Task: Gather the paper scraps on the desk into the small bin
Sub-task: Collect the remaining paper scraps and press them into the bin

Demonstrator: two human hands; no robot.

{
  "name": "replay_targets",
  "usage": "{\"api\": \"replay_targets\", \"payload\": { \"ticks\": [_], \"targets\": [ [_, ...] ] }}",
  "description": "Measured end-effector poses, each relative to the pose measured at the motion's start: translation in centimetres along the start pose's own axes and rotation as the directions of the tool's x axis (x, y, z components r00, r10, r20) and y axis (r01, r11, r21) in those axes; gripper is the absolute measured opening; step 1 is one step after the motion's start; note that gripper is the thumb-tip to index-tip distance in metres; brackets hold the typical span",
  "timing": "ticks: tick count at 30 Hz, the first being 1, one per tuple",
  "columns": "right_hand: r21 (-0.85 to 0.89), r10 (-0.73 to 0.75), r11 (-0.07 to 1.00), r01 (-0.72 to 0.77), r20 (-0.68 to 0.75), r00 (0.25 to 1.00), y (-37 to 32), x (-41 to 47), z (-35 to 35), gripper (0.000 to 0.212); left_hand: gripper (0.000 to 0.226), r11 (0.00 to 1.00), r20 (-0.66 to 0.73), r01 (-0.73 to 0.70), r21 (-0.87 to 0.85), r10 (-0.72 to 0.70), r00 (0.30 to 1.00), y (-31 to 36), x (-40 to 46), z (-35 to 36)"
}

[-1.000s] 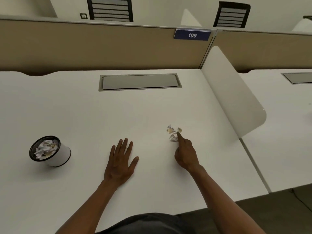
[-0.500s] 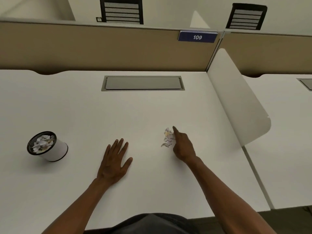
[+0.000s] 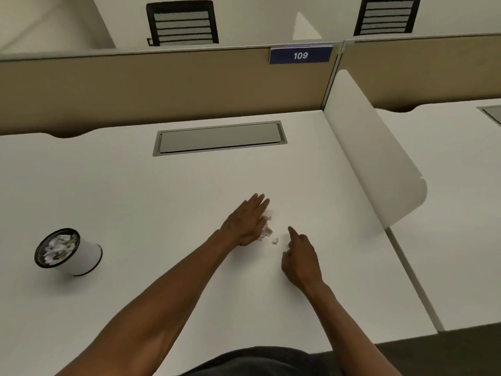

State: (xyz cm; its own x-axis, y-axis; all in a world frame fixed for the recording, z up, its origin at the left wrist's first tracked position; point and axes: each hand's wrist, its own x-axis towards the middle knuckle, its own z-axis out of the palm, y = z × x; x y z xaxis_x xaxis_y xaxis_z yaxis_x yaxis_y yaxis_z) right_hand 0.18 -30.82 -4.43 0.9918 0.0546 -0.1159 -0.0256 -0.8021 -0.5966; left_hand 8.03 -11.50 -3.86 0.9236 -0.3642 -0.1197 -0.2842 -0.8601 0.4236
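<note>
Cupping my left hand (image 3: 248,222), fingers straight and together, I have the crumpled white paper scraps (image 3: 265,231) against its palm side. One tiny torn white piece (image 3: 275,241) lies between this hand and my right hand (image 3: 299,256), which points one finger and holds nothing. Far to the left of both hands stands the small round white bin (image 3: 69,252) with black rim on the white desk (image 3: 162,191), already holding paper.
</note>
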Motion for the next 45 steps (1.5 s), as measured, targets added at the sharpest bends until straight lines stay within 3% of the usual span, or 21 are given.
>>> {"api": "replay_targets", "payload": {
  "ticks": [4, 11, 15, 20, 24, 29, 32, 36, 39, 41, 43, 45],
  "targets": [
    [0.065, -0.033, 0.997, 0.033, -0.004, 0.999, -0.3, -0.5, 0.7, 0.064, 0.057, 1.000, 0.116, -0.020, 0.024, 0.017, 0.993, 0.5, 0.5, 1.3],
    [0.122, -0.013, 0.992, 0.018, -0.045, 0.999, -1.1, 0.7, 0.0, 0.059, 0.054, 0.984, -0.019, -0.065, -0.164, 0.063, 0.998, 1.1, -4.5, 2.9],
    [0.035, 0.022, 0.999, -0.019, -0.090, 0.996, -1.1, 2.2, 0.4, 0.065, 0.057, 0.937, -0.181, 0.063, -0.343, -0.132, 0.975, 0.9, -7.1, 2.9],
    [0.015, -0.087, 0.996, 0.086, 0.082, 0.993, -2.5, 2.3, 0.9, 0.070, 0.063, 0.883, -0.237, 0.194, -0.427, -0.316, 0.919, -0.2, -9.6, 3.6],
    [0.068, -0.066, 0.995, 0.068, -0.025, 0.997, -2.9, 4.7, 0.1, 0.069, 0.068, 0.893, -0.267, 0.250, -0.375, -0.362, 0.893, -0.4, -10.9, 4.3],
    [-0.185, -0.185, 0.955, 0.231, 0.239, 0.953, -3.1, 6.3, 0.0, 0.065, 0.075, 0.855, -0.211, 0.320, -0.409, -0.429, 0.878, -0.7, -10.2, 4.4],
    [-0.136, -0.272, 0.938, 0.319, 0.283, 0.920, -3.1, 5.4, 0.5, 0.054, 0.081, 0.853, -0.136, 0.354, -0.383, -0.431, 0.892, -0.3, -8.9, 3.2],
    [-0.079, -0.189, 0.973, 0.215, 0.249, 0.950, -2.1, 5.1, -0.9, 0.068, 0.104, 0.867, 0.018, 0.361, -0.343, -0.378, 0.926, -0.2, -7.4, 1.8],
    [-0.245, -0.149, 0.934, 0.261, 0.398, 0.905, -1.8, 5.3, -2.2, 0.096, 0.106, 0.892, 0.074, 0.368, -0.263, -0.362, 0.929, -0.2, -6.1, 0.8],
    [-0.281, -0.143, 0.915, 0.291, 0.448, 0.883, -2.1, 5.2, -2.0, 0.103, 0.099, 0.898, 0.096, 0.360, -0.252, -0.347, 0.933, -0.2, -5.3, 0.5],
    [-0.257, -0.182, 0.915, 0.311, 0.423, 0.887, -2.7, 5.2, -1.2, 0.093, 0.089, 0.905, 0.084, 0.336, -0.259, -0.326, 0.942, -0.2, -4.7, 0.4],
    [-0.215, -0.224, 0.924, 0.316, 0.366, 0.904, -3.2, 5.3, -0.1, 0.068, 0.076, 0.921, 0.038, 0.287, -0.264, -0.288, 0.957, 0.1, -4.4, 0.4]
  ]
}}
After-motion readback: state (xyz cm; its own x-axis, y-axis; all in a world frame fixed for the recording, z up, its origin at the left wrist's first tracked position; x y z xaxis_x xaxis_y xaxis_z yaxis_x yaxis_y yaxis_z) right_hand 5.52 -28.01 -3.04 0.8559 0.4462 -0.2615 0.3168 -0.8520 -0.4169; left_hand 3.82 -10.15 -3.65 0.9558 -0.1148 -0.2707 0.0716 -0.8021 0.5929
